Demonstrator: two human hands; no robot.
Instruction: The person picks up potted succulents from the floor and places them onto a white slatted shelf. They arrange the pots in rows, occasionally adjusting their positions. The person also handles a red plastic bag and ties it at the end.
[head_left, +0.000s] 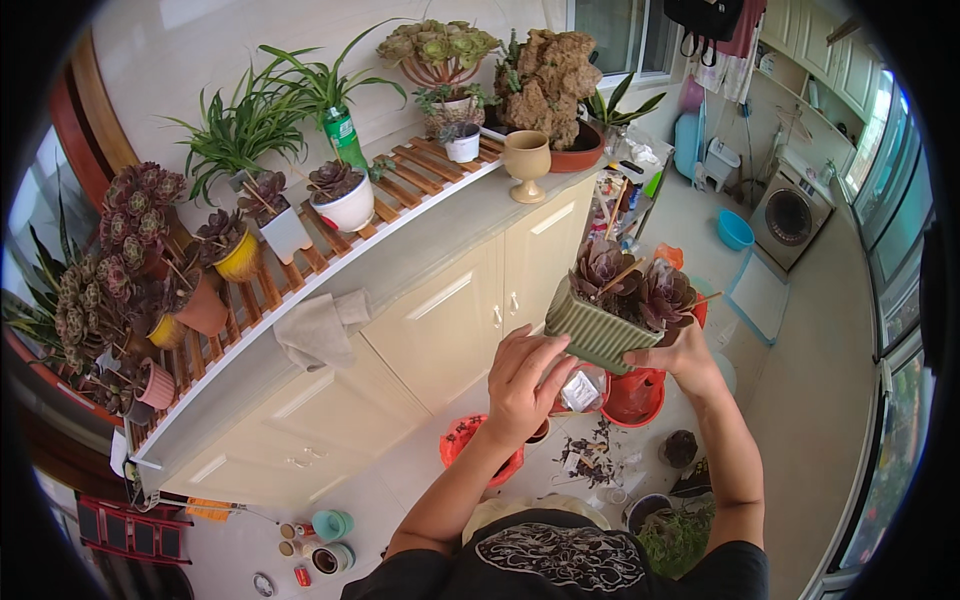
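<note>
A green ribbed rectangular planter (600, 330) is held up in front of me, tilted. Dark purple rosette succulents (634, 281) and several thin wooden sticks stand in its soil. My right hand (679, 356) grips its right end, with the thumb on the near side. My left hand (529, 382) lies at the lower left edge, fingers apart and touching or very close to the planter; whether it bears weight I cannot tell. Left of the hands, a slatted wooden rack (409, 180) carries potted succulents, a spider plant (240, 135) and a white round pot (349, 202).
A tan goblet-shaped pot (527, 161) stands on the counter beside a rock in a terracotta bowl (581, 154). A grey cloth (319, 330) hangs over the counter's edge. On the floor below are a red basin (637, 401), scattered soil debris (596, 457) and several pots.
</note>
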